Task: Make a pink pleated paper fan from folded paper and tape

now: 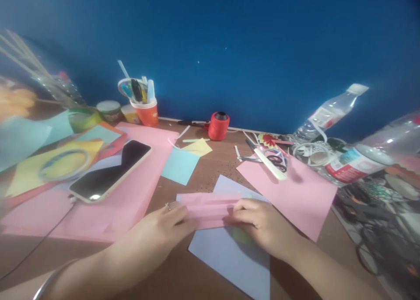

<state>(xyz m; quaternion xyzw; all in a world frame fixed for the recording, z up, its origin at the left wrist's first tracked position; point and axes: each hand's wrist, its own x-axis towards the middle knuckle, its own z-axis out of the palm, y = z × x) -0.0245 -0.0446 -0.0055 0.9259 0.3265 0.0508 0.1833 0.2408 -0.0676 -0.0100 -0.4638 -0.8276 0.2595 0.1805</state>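
Observation:
A strip of pink paper [210, 209] with creases along its length lies across a lilac sheet [236, 265] on the table. My left hand [170, 223], with a ring on one finger, is closed on the strip's left end. At the other end, my right hand [254, 219] pinches the paper between thumb and fingers. Beyond my right hand a larger pink sheet [305, 195] lies flat. Scissors [277, 161] and a white-handled cutter [269, 163] rest at its far corner. The fingertips are partly hidden by the hands.
A phone [111, 171] with a cable sits on pink paper at the left, near coloured sheets. Behind stand a red cup of pens [147, 113] and a spool of red thread [218, 127]. Plastic bottles [331, 109] and a labelled can [357, 163] crowd the right.

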